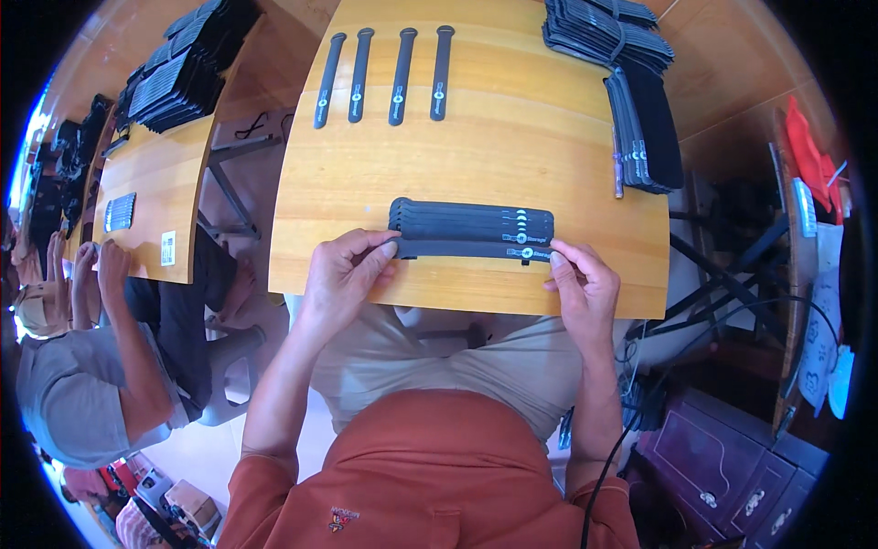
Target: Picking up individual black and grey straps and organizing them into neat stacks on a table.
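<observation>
A dark grey strap (471,250) with white print near its right end stretches between my hands, close to the table's front edge. My left hand (347,273) pinches its left end between thumb and fingers. At the other end, my right hand (585,282) is closed on it with thumb and fingertips. Just beyond lies a neat stack of matching straps (457,220), overlapping in rows and lying crosswise. Farther back on the left half of the table, several single straps (400,78) lie lengthwise, side by side with gaps between them.
The wooden table (366,174) carries tied strap bundles (611,37) at its far right, then a dark pile (657,137) with a pen (617,165) beside it. On the left, another person (87,384) works at a second table (160,197). A black cable (631,423) runs along my right side.
</observation>
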Demonstrator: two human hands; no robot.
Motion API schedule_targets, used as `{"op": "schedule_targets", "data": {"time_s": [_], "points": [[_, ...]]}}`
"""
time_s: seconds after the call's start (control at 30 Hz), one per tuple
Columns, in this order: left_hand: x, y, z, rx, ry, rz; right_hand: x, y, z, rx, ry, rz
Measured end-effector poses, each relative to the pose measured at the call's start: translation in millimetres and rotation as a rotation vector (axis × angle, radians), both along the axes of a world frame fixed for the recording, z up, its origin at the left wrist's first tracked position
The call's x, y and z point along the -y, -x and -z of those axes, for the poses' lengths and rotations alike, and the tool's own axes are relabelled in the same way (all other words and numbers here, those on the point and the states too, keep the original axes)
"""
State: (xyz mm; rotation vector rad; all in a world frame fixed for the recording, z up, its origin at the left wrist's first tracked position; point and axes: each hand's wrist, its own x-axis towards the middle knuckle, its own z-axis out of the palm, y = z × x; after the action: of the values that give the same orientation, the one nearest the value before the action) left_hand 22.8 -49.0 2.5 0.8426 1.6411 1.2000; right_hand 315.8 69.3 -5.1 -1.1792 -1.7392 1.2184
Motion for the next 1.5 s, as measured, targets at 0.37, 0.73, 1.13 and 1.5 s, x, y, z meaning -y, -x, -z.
{"op": "schedule_targets", "data": {"time_s": [0.37, 0.73, 1.13, 1.5], "points": [[-9.6, 0.7, 3.6, -0.08, 0.081, -0.068, -5.7, 1.6, 10.2, 0.106, -0.074, 0.084], [-14.6, 1.7, 4.3, -0.09, 0.131, -0.089, -10.1, 5.3, 11.3, 0.116, -0.122, 0.08], [-17.9, 1.4, 2.1, -0.119, 0.18, -0.105, -9.6, 6.5, 12.9, 0.121, -0.116, 0.093], [-19.0, 1.6, 0.9, -0.104, 0.171, -0.1, -10.8, 7.7, 11.3, 0.164, -0.186, 0.068]]}}
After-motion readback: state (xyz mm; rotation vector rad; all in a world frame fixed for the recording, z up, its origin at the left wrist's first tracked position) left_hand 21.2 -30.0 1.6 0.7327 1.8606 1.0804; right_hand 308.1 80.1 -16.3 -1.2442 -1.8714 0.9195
